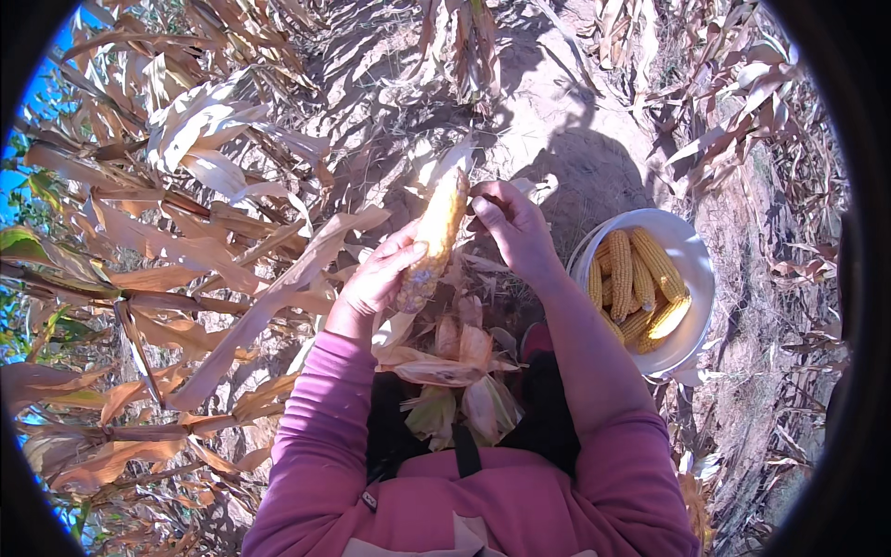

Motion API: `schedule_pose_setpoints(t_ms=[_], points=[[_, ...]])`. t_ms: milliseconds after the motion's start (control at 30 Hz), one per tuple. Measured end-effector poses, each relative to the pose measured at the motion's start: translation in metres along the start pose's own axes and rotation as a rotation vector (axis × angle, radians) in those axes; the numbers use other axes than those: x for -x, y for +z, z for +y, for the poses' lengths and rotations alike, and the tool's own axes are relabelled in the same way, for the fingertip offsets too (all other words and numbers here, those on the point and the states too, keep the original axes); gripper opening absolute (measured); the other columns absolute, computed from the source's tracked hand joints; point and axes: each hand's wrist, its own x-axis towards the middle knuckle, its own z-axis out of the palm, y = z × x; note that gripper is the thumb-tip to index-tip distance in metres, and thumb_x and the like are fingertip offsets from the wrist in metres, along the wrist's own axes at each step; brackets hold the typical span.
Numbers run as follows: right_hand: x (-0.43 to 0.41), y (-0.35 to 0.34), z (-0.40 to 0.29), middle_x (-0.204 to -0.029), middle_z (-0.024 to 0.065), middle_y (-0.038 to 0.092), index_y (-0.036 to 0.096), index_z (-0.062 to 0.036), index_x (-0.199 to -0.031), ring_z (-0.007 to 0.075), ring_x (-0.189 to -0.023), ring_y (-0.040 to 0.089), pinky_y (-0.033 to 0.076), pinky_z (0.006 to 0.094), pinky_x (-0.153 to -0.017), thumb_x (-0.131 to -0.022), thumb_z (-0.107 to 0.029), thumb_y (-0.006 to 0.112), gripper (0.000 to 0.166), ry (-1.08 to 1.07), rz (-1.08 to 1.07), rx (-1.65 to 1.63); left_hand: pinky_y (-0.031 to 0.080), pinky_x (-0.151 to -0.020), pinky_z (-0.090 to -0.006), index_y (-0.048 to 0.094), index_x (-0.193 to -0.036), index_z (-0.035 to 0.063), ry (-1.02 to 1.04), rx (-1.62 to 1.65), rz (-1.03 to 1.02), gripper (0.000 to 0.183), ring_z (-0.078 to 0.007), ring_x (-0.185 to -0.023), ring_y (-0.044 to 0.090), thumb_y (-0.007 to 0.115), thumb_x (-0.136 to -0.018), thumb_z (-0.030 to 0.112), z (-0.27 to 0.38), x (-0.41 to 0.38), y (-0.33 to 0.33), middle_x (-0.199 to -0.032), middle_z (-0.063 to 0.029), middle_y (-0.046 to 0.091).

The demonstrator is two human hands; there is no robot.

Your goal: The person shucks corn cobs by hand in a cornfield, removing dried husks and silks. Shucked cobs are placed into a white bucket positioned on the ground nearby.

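My left hand (381, 273) is closed around the lower part of an ear of corn (442, 226), which tilts with its far end up and to the right. The kernels show along its length, and some pale husk (456, 157) spreads behind its far end. My right hand (511, 221) is just right of the ear's upper part, its thumb and fingers curled near each other; whether they pinch anything cannot be told. At the right, a white plastic bucket (702, 278) holds several husked yellow corn ears (621, 275). Loose husks (445, 369) lie in front of my body.
Dry corn stalks and leaves (209, 237) crowd the left side, reaching close to my left arm. Another dry plant (473, 49) stands at the top middle. Bare soil (564, 132) with shadows lies ahead, and dry leaves (752, 90) hang at the upper right.
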Motion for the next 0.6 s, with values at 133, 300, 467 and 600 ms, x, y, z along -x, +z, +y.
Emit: schedule_pose_setpoints(t_ms=[133, 300, 467, 600], points=[[0.004, -0.009, -0.007, -0.094, 0.005, 0.063, 0.059, 0.0024, -0.109, 0.0089, -0.082, 0.06, 0.052, 0.0241, -0.076, -0.094, -0.013, 0.057, 0.022, -0.008, 0.061, -0.07, 0.04, -0.098, -0.0288, 0.04, -0.14, 0.005, 0.003, -0.089, -0.002, 0.061, -0.0121, -0.115, 0.051, 0.065, -0.088, 0.026, -0.008, -0.003, -0.006, -0.132, -0.0033, 0.052], [0.004, -0.011, -0.005, -0.089, 0.0047, 0.065, 0.061, 0.0017, -0.105, 0.0091, -0.08, 0.061, 0.05, 0.0239, -0.072, -0.092, -0.014, 0.06, 0.021, -0.07, 0.059, 0.057, 0.043, -0.092, -0.0283, 0.042, -0.138, 0.0047, -0.07, -0.071, -0.088, 0.061, -0.0112, -0.105, 0.055, 0.066, -0.087, 0.027, -0.005, -0.004, -0.004, -0.12, -0.0021, 0.057], [0.006, -0.012, -0.012, -0.083, 0.0081, 0.066, 0.062, 0.0018, -0.101, 0.011, -0.076, 0.062, 0.049, 0.0261, -0.069, -0.09, -0.016, 0.062, 0.021, -0.149, 0.072, 0.322, 0.045, -0.083, -0.0257, 0.049, -0.129, 0.0048, -0.069, -0.113, -0.043, 0.05, -0.0099, -0.093, 0.056, 0.066, -0.086, 0.025, -0.003, -0.003, 0.006, -0.11, -0.0005, 0.058], [0.007, -0.013, -0.018, -0.078, 0.0111, 0.066, 0.063, 0.0012, -0.097, 0.0156, -0.072, 0.063, 0.048, 0.0287, -0.068, -0.088, -0.017, 0.063, 0.02, -0.12, 0.062, 0.435, 0.045, -0.076, -0.0253, 0.055, -0.115, 0.0089, 0.016, -0.424, 0.044, 0.035, -0.0088, -0.085, 0.055, 0.067, -0.085, 0.023, -0.008, -0.006, -0.004, -0.101, 0.0008, 0.06]])
